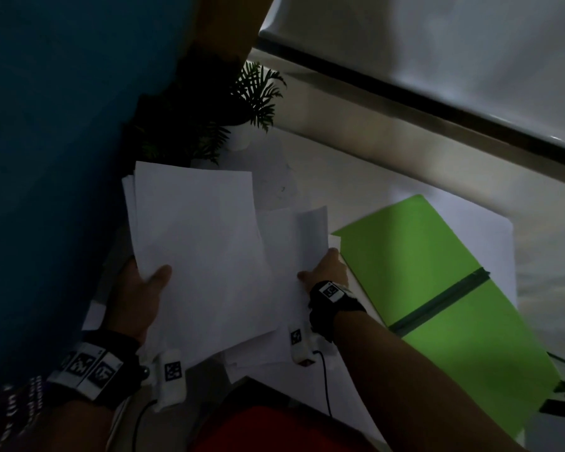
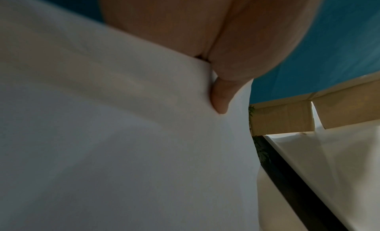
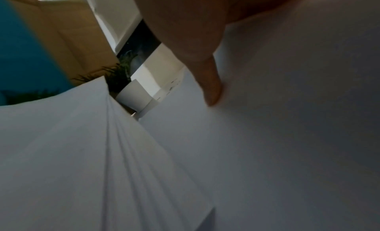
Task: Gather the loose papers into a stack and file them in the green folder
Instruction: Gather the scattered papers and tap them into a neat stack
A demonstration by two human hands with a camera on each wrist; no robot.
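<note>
Nearest to the person, the left hand (image 1: 137, 288) holds a stack of white papers (image 1: 199, 249) from its left edge, with the thumb pressed on the top sheet and the other fingers hidden under it. The right hand (image 1: 327, 269) grips a few more sheets (image 1: 304, 243) at the right side of the stack, thumb on top. Just beside this hand the green folder (image 1: 437, 288) lies flat on the white table (image 1: 388, 164), and farther away a small potted plant (image 1: 252, 102) stands near the wall.
</note>
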